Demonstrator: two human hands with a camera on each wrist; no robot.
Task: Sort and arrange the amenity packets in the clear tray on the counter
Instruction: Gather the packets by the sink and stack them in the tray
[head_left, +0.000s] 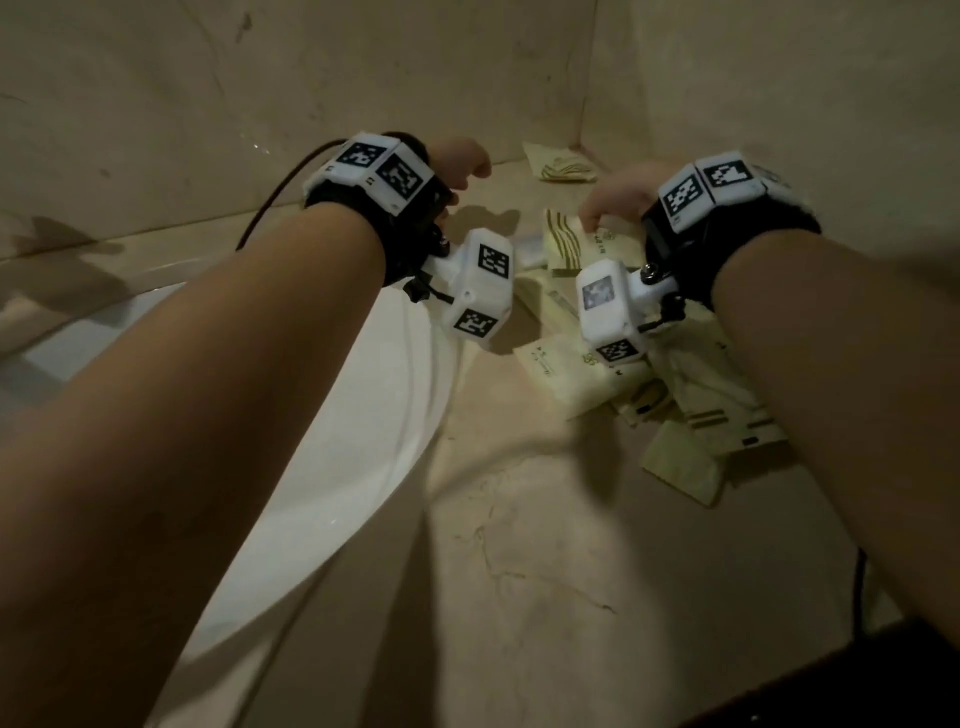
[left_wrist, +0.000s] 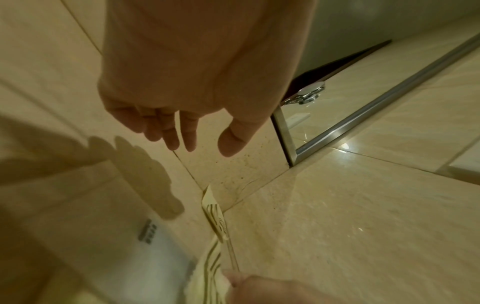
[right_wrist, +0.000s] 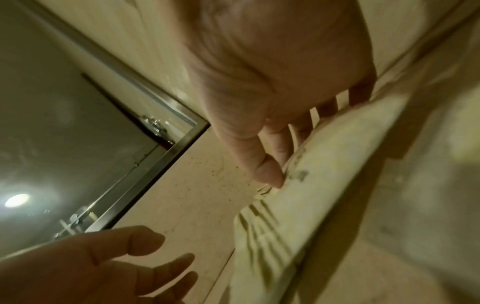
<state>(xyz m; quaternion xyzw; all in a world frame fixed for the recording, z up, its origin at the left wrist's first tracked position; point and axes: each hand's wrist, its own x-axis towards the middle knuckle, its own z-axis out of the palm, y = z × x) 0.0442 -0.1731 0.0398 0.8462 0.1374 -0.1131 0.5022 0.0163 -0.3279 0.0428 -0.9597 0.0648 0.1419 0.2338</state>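
Several things sit around my hands, the biggest being the beige marble counter (head_left: 530, 571) under both wrists, with the white oval basin (head_left: 332, 441) sunk into it below my left forearm. Under and behind my right wrist lies the loose heap of pale cream paper amenity packets with olive stripes (head_left: 691, 395), spilled on the stone, and one more striped packet (head_left: 563, 169) rests in the corner beyond my right fingers. A clear tray I cannot make out for certain; something pale and see-through (left_wrist: 155, 257) lies below my left palm in the left wrist view. My right hand (head_left: 618, 195) pinches the top edge of a cream striped packet (right_wrist: 324, 174), thumb on the near face and fingers behind, lifted off the heap. My left hand (left_wrist: 182, 127) hangs apart and relaxed, holding nothing, just left of that packet. To do this well, I judge I should bring my left hand under the packet's free end so it stays flat. Small dark print shows on the packets, too blurred to read.
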